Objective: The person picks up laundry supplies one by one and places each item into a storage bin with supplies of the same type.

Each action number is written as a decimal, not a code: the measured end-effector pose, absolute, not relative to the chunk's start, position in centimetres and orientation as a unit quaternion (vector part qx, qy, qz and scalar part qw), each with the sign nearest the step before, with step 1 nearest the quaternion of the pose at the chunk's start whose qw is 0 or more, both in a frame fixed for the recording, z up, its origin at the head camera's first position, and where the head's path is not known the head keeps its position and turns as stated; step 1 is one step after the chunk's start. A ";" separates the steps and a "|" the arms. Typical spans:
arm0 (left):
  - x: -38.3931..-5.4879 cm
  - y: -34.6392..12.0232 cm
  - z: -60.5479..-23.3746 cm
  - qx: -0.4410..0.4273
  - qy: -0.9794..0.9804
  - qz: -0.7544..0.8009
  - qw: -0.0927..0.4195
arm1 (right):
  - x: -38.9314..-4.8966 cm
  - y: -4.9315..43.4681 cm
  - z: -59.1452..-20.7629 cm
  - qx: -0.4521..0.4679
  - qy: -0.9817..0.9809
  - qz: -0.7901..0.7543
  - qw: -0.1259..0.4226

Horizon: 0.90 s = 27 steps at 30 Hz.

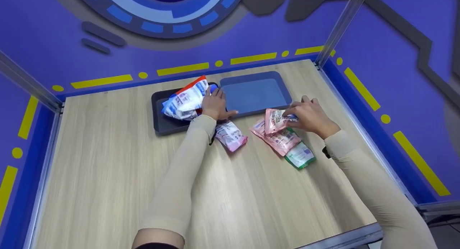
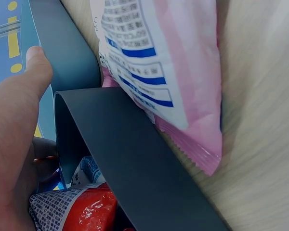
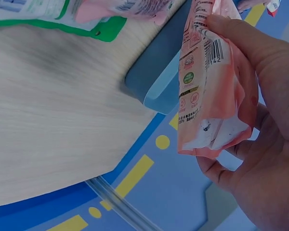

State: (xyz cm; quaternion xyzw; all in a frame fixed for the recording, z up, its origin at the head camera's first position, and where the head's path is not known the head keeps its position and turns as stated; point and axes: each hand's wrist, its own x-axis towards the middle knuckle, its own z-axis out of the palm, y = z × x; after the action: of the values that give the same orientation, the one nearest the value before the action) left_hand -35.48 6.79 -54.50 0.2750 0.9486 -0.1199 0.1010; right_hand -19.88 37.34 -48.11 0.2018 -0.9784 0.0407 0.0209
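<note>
My right hand (image 1: 309,116) pinches a pink packet (image 1: 274,121) between thumb and fingers, just in front of the blue-grey tray (image 1: 285,92). In the right wrist view, that packet (image 3: 207,91) stands upright in the grip. Under it lie another pink packet (image 1: 280,143) and a green-and-white packet (image 1: 301,155). My left hand (image 1: 215,104) rests over the right side of the dark tray (image 1: 158,125), thumb stretched out and fingers on the packets inside. A large white, blue and red bag (image 1: 188,98) leans there. In the left wrist view, a red packet (image 2: 89,209) sits below the hand.
A pink-and-white packet (image 1: 231,135) lies on the wooden table (image 1: 118,177) against the dark tray's front right corner. The two trays stand side by side near the blue back wall (image 1: 201,51). A metal post (image 1: 341,26) rises at the back right corner.
</note>
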 end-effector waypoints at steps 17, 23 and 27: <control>-35.5 6.7 -54.4 0.271 0.949 -0.127 0.102 | -21.6 37.5 -46.1 0.202 -0.978 0.024 0.036; -35.2 6.7 -54.2 0.272 0.949 -0.127 0.093 | -22.5 37.4 -45.4 0.192 -0.981 0.023 0.033; -35.1 6.8 -54.2 0.274 0.949 -0.126 0.095 | -22.9 37.4 -45.1 0.191 -0.981 0.024 0.031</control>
State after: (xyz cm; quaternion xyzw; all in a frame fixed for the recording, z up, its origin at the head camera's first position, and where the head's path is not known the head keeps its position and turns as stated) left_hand -35.06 6.76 -54.23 0.2741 0.9487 -0.1258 0.0948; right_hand -22.89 37.38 -45.12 0.1905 -0.9809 0.0236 0.0314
